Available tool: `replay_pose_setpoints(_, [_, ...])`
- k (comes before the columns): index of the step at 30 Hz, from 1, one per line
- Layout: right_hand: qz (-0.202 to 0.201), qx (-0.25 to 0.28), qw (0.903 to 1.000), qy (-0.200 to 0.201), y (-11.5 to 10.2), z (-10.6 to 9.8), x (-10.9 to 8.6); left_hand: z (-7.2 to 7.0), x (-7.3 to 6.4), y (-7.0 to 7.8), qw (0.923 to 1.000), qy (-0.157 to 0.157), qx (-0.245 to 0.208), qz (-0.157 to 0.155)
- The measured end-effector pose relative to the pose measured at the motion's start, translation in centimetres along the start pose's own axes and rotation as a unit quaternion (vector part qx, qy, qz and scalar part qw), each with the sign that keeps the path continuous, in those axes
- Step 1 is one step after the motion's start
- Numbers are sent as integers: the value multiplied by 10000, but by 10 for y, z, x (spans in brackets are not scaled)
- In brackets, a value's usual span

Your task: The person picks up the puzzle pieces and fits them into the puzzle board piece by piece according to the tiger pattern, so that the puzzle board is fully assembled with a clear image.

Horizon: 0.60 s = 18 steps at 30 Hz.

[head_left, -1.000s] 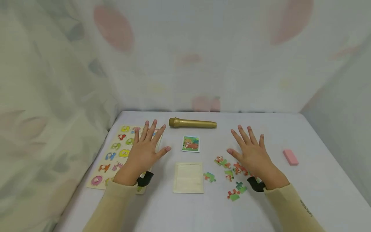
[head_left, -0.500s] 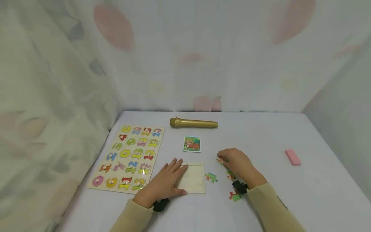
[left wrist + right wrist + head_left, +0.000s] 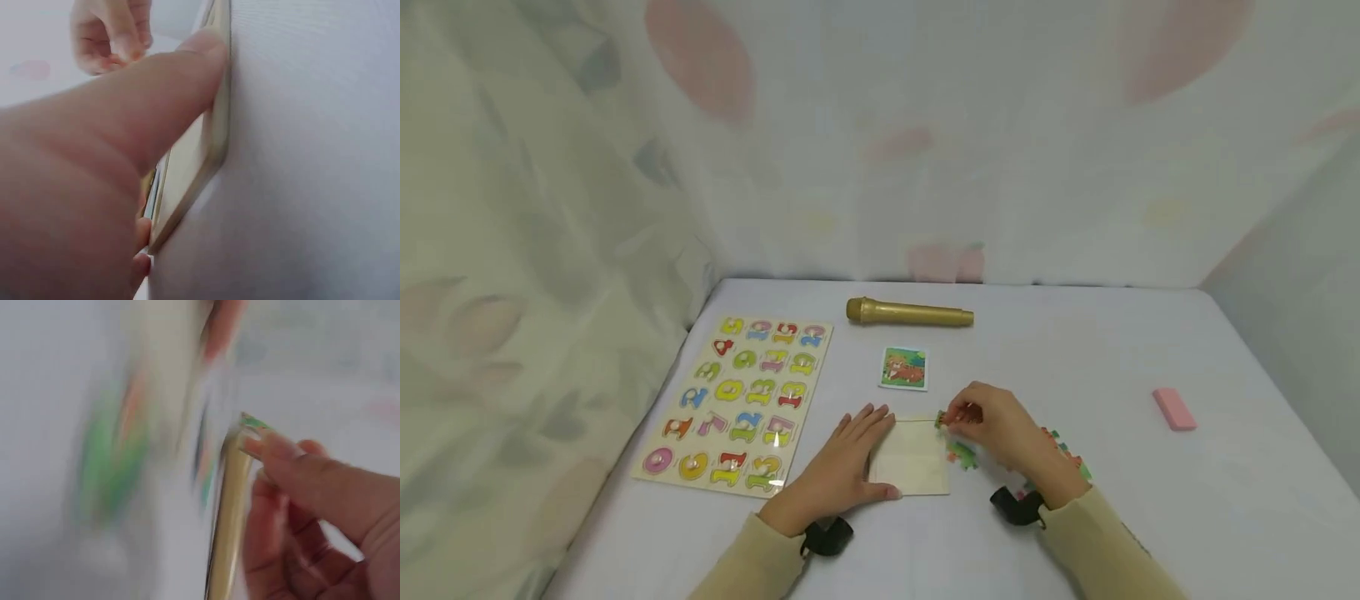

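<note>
My left hand lies along the left side of a shallow square wooden puzzle tray. Its extended thumb touches the near rim, and its straight fingers reach the far left corner. My right hand is over the tray's right edge. Between thumb and fingertips it pinches a jigsaw piece with green and orange printing, partly hidden by the fingers. A green jigsaw piece lies just right of the tray. More jigsaw pieces show beside the right forearm, which hides some of them.
A small animal picture card lies behind the tray, with a gold toy microphone farther back. A number puzzle board covers the table's left. A pink block is at the right. Curtains stand behind and at left.
Both spread hands have come down and inward. The left has moved right onto the tray. The right has taken a jigsaw piece from the pile and carried it left to the tray's edge.
</note>
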State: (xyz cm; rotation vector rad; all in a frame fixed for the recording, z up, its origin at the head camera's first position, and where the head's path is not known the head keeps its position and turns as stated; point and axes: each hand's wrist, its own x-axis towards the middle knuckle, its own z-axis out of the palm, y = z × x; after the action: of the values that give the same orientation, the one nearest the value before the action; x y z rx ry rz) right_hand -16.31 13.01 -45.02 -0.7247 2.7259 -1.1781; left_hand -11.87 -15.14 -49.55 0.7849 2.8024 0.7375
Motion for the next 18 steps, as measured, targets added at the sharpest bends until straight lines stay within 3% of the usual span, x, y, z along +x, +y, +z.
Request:
replay_pose_setpoints(3, [-457, 3, 9983, -362, -15, 17, -1, 1, 0, -4, 9999, 36, -69, 67])
replay_pose_setpoints(6, [-683, -940, 9918, -532, -24, 31, -5, 1, 0, -8, 9997, 49, -159, 159])
replay_pose_setpoints(9, [-858, -2011, 9731, -719, -34, 34, -14, -1, 0, -9, 9996, 32, -242, 160])
replay_pose_setpoints(11, [-1024, -2434, 9601, -917, -40, 35, -18, -3, 1, -9, 9996, 69, -260, 103])
replay_pose_setpoints(15, [-1378, -2842, 9426, -1087, -46, 43, -21, -4, 1, -11, 9987, 469, -191, -15])
replay_pose_setpoints(18, [-1464, -2868, 9404, -1097, -46, 52, -20, -3, 0, -12, 9954, 946, -55, -130])
